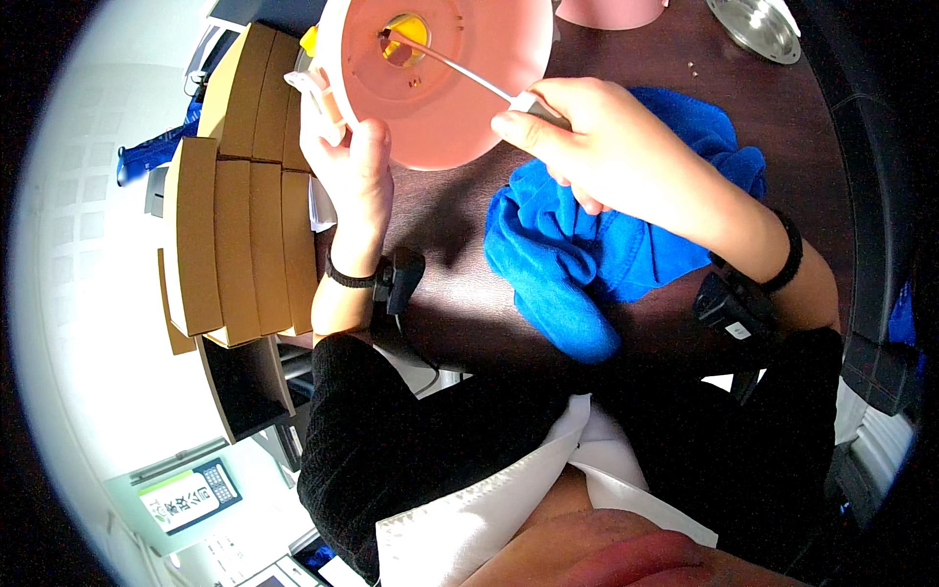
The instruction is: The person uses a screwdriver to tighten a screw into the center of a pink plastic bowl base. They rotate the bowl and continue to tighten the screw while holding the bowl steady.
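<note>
A pink round housing (460,117) is tipped so that its hollow inside faces me, at the top of the view. Through a round opening in its base shows something yellow (411,34). My left hand (354,161) grips the housing at its left side, by a pale pink handle-like part (315,96); some of its fingers are hidden. In my right hand (587,137) is a screwdriver (469,76), its grey handle inside the closed fingers. The thin metal shaft reaches into the housing, and its tip is at the left edge of the opening.
A crumpled blue cloth (577,254) lies on the dark table (450,225) under my right forearm. At the far right stands a shiny metal bowl (758,29), near another pink part (611,10). Brown cardboard boxes (235,245) are stacked along the left.
</note>
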The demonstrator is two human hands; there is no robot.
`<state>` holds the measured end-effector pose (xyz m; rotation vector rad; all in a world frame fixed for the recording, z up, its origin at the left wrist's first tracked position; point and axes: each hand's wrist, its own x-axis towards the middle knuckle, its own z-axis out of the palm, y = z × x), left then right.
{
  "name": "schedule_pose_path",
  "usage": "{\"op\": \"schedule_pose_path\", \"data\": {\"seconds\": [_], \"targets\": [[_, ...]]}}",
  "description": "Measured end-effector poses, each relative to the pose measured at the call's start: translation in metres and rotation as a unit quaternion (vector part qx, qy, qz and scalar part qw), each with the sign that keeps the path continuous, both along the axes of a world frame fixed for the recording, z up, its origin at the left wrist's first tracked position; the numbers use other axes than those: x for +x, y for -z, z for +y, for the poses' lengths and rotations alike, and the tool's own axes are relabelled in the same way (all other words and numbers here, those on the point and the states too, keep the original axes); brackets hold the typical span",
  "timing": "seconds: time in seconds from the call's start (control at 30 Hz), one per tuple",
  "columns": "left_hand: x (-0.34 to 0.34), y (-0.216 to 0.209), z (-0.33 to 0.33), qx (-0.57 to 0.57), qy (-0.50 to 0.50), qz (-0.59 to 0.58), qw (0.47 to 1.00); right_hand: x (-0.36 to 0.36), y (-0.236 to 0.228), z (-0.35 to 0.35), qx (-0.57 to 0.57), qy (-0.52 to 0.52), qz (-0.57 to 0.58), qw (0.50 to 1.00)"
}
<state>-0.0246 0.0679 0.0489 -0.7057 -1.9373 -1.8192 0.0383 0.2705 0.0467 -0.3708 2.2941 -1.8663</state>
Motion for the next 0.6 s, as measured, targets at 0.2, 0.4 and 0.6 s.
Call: {"op": "schedule_pose_path", "data": {"seconds": [0.2,0.4,0.6], "targets": [[-0.0002,0.0003,-0.0055,-0.044,0.001,-0.017,0.999,-0.003,0.0053,-0.0009,0.06,0.024,0.092,0.994],[0.0006,0.0027,-0.0038,-0.029,0.004,-0.004,1.0,-0.0012,0.0002,-0.0002,0.061,0.024,0.058,0.996],[-0.0029,0.0051,-0.0057,-0.059,-0.002,0.014,0.998,-0.0018,0.0059,0.0003,0.032,-0.001,0.061,0.998]]}}
